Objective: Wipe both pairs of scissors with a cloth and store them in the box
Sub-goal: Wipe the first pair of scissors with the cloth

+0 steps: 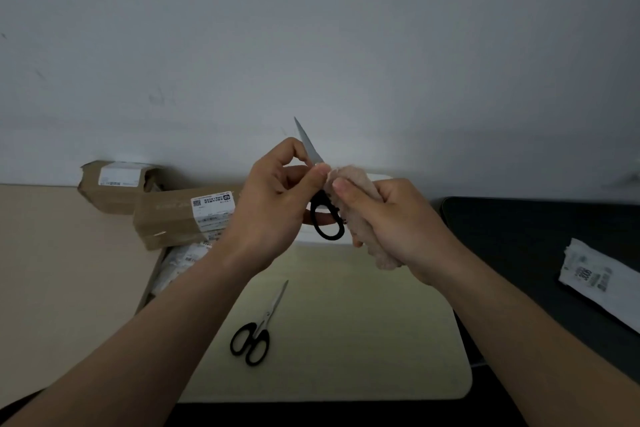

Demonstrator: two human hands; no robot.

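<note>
The picture was dim and grey, with a cool tone. The brightest place was a pale patch low on the wall in the middle, and the wall grew darker toward the upper corners. Shadows were weak, without sharp edges. The raised scissors gave only a dull gleam, no glare. The dark surface at the right showed almost no detail. The wide lens bent the worktop edge, and the parcel labels were too soft to read.
</note>
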